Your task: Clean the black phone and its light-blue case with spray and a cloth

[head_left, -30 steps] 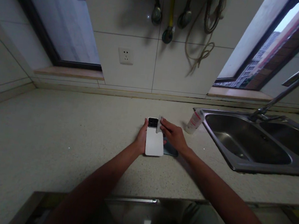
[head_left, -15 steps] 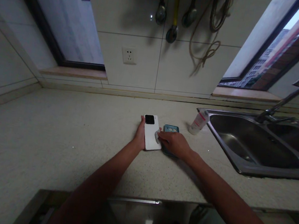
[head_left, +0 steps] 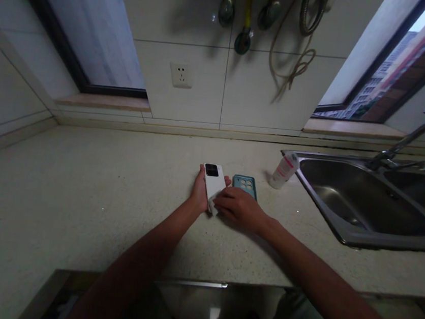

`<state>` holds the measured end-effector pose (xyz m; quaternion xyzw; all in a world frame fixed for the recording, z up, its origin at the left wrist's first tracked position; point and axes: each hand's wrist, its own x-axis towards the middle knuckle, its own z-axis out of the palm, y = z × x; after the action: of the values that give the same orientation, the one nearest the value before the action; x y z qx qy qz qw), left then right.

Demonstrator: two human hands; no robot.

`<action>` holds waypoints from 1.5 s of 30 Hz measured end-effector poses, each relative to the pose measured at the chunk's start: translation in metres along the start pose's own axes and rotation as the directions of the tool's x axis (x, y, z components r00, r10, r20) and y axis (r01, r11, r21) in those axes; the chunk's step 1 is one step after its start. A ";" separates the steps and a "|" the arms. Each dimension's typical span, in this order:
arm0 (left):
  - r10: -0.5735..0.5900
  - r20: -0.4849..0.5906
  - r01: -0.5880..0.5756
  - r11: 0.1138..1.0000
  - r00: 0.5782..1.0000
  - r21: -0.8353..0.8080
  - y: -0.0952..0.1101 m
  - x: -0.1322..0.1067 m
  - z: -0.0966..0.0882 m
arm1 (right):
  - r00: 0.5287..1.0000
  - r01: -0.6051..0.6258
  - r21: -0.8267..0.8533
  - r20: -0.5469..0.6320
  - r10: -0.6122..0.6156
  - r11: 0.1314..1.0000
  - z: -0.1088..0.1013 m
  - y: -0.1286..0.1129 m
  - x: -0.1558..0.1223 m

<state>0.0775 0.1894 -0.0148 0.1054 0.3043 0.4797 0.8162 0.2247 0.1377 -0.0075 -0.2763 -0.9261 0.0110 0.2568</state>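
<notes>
A white phone (head_left: pixel 213 178) with a black camera block lies back-up on the speckled countertop (head_left: pixel 79 185). My left hand (head_left: pixel 199 191) grips its left edge, fingers closed on it. My right hand (head_left: pixel 238 207) rests over the phone's lower end, fingers pinched on a small pale wipe (head_left: pixel 212 204) pressed against the phone's back. Just right of the phone lies a teal phone case (head_left: pixel 246 185), partly covered by my right hand.
A small white bottle with a red label (head_left: pixel 284 171) stands by the steel double sink (head_left: pixel 364 207) at the right, under a tall faucet (head_left: pixel 410 136). A wall socket (head_left: pixel 180 75) and hanging hoses (head_left: pixel 287 45) are on the tiled wall. A dark glossy surface (head_left: pixel 195 311) lies below the counter's front edge.
My right hand slid the wipe from the phone's top down to its lower end. The teal case came into view. My left hand kept its hold.
</notes>
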 end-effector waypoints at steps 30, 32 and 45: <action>-0.054 0.077 0.055 0.999 0.996 -0.001 0.002 -0.010 0.006 | 0.968 0.253 0.161 -0.037 -0.250 0.954 -0.013 -0.012 0.003; -0.051 0.091 0.051 0.999 0.994 0.003 0.004 -0.011 0.006 | 0.971 0.231 0.161 -0.105 -0.216 0.960 -0.015 -0.011 0.003; -0.283 0.312 0.273 0.959 0.907 0.076 0.002 -0.018 0.008 | 0.861 -0.266 -0.026 -0.455 0.225 0.964 -0.012 0.033 -0.005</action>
<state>0.0744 0.1765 -0.0001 0.1496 0.1872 0.3306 0.9128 0.2502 0.1615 -0.0046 -0.3980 -0.7986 -0.0612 0.4474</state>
